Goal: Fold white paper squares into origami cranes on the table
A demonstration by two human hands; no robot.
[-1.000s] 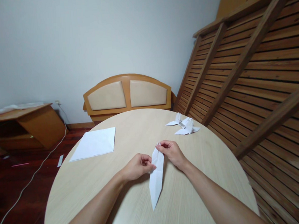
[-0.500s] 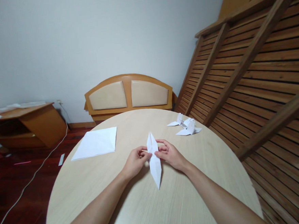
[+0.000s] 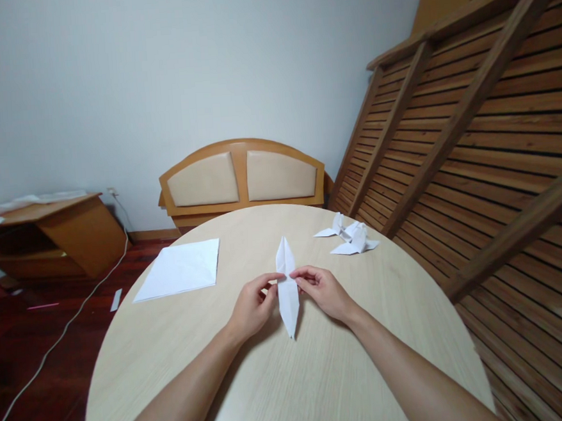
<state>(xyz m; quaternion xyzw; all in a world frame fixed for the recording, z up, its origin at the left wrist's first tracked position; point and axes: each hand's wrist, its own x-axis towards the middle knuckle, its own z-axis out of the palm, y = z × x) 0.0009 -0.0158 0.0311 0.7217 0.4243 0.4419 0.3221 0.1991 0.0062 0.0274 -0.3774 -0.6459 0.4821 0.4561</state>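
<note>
A long, narrow piece of folded white paper (image 3: 289, 306), pointed at both ends, is held lengthwise over the middle of the round table. My left hand (image 3: 255, 304) pinches its left edge near the middle, index finger on top and thumb lower down. On the opposite edge, my right hand (image 3: 326, 291) pinches the paper with its fingertips. The two hands face each other across the paper's centre. How the fingers sit beneath the paper is hidden.
A stack of white paper sheets (image 3: 179, 269) lies at the table's left. Several folded white paper figures (image 3: 355, 237) sit at the back right. The round table (image 3: 370, 384) stands before a headboard (image 3: 242, 175); a slatted wooden frame (image 3: 488, 151) leans on the right.
The folded paper has shifted slightly away from me and turned straighter. My left index finger now lies along its top, and my right fingers have drawn in closer to its edge.
</note>
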